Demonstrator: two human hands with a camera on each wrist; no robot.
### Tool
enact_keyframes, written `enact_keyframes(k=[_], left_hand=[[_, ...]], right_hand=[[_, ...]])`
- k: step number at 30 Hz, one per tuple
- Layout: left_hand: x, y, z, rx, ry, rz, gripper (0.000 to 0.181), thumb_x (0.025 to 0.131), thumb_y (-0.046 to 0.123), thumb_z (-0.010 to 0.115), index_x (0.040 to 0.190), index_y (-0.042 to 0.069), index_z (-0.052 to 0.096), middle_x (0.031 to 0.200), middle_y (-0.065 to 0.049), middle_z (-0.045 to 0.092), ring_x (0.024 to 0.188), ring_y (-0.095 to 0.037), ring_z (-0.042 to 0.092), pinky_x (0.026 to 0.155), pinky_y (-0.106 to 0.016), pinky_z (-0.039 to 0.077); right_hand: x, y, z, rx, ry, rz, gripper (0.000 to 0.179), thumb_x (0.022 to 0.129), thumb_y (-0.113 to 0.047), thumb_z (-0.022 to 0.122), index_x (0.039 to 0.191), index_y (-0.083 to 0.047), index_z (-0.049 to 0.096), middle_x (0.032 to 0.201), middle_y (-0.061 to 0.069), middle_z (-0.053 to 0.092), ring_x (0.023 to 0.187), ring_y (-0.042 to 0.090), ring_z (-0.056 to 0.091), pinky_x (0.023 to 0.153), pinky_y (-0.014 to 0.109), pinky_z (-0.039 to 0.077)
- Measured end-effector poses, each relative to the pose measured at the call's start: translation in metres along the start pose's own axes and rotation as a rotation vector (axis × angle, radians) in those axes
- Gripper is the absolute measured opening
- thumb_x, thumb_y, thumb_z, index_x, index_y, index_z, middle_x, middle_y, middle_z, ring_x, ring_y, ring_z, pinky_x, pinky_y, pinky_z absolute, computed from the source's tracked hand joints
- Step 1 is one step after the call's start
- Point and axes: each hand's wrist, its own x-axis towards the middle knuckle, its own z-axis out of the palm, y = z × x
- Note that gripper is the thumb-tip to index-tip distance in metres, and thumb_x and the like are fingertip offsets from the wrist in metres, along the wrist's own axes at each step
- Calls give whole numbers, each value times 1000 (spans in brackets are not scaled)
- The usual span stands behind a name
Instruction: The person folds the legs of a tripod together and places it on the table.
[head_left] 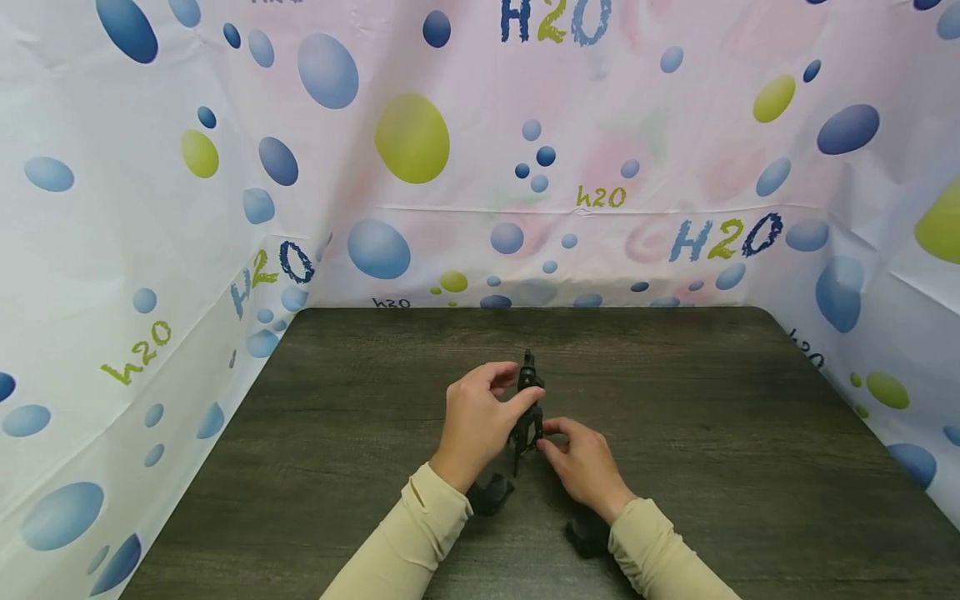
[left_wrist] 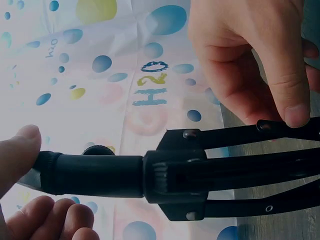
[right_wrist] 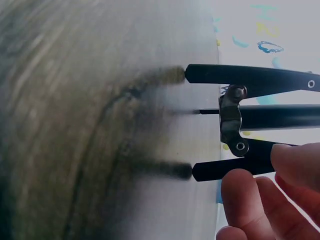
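A small black tripod (head_left: 528, 373) is held upright above the table, its legs pointing down and slightly spread. My left hand (head_left: 476, 421) grips its upper part between thumb and fingers. At the lower end, my right hand (head_left: 588, 465) pinches one leg between thumb and fingertips. The left wrist view shows the tripod's tube (left_wrist: 105, 174) and the hinged collar (left_wrist: 172, 175) from which the legs run. In the right wrist view, a metal brace (right_wrist: 230, 120) links the legs around a thin centre rod (right_wrist: 280, 117).
A dark wood-grain table (head_left: 337, 467) lies under both hands. White sheeting (head_left: 465, 75) printed with blue and green dots and H2O lettering stands at its back and sides. Black wrist cameras sit by the left wrist (head_left: 491, 495) and the right wrist (head_left: 587, 533).
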Motion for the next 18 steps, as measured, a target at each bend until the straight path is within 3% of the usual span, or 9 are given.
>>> enact_keyframes(k=[9,18], left_hand=[[0,2,2,-14,10,7,34,83,21,85,107,1,72,102,-10,71,90,-21,70,78,-31,58],[0,1,4,-12,17,18,32,83,21,85,104,0,71,97,-10,70,84,-22,70,76,-31,58]], right_hand=[[1,1,2,-21,0,0,15,93,-13,72,107,-7,75,101,5,73,68,10,60,63,34,50],[3,1,4,-13,-4,10,15,92,-14,74,104,-7,75,98,5,73,75,15,67,69,40,55]])
